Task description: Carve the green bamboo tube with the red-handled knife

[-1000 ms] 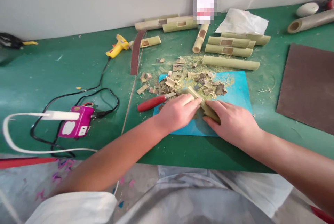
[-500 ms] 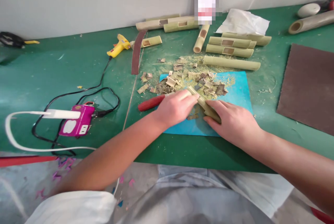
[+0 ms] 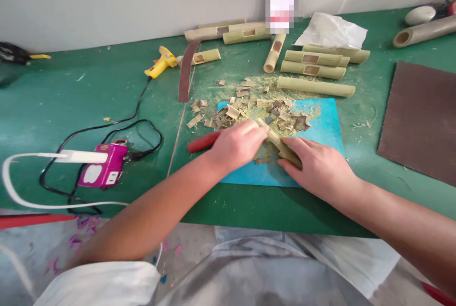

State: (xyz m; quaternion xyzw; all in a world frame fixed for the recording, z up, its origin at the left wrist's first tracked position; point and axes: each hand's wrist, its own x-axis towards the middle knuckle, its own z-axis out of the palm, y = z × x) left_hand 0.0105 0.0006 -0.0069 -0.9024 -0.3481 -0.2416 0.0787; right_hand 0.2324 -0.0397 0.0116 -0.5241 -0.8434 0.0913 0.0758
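Both my hands are on a green bamboo piece [image 3: 274, 138] that lies slantwise over a blue sheet [image 3: 326, 125]. My left hand [image 3: 239, 145] is closed round its far end. My right hand [image 3: 317, 163] grips the near end, thumb on top and a finger beneath. A red-handled object [image 3: 204, 141] sticks out to the left from behind my left hand; its other end is hidden. Bamboo chips [image 3: 233, 112] and yellowish shavings are heaped just beyond my hands, partly on the sheet.
Cut bamboo tubes [image 3: 313, 72] lie at the back, beside white paper [image 3: 331, 31]. To the left are a yellow glue gun [image 3: 161, 62], a sanding strip [image 3: 187, 73] and a purple power block [image 3: 103, 166] with cables. A brown sheet [image 3: 420, 120] is at right.
My left hand has shifted very slightly left along with the red-handled object. The right hand and the bamboo piece look the same.
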